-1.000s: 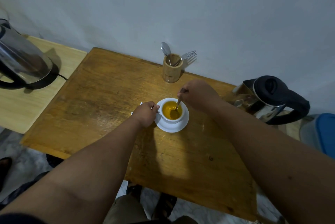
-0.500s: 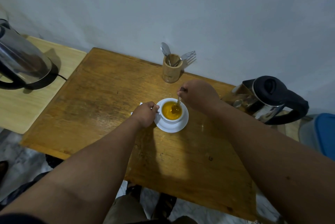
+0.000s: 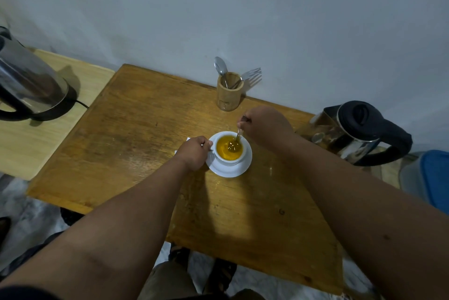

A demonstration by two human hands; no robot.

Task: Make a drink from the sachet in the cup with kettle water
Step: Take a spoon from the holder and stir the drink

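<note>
A white cup (image 3: 229,159) full of orange-yellow drink stands on a white saucer (image 3: 228,171) in the middle of the wooden table (image 3: 136,134). My left hand (image 3: 193,152) grips the cup's handle on its left side. My right hand (image 3: 263,125) pinches a metal spoon (image 3: 238,134) whose bowl dips into the drink. A small white corner, perhaps the sachet (image 3: 187,139), peeks out behind my left hand. A steel kettle with a black lid and handle (image 3: 359,132) stands at the table's right edge.
A bamboo holder (image 3: 229,93) with a spoon and a fork stands by the wall behind the cup. A second steel kettle on its base (image 3: 29,83) sits on a paler side table at the left. A blue-lidded container (image 3: 430,175) is at the far right.
The spoon has shifted around inside the cup as my right hand stirs. My left hand stays on the handle.
</note>
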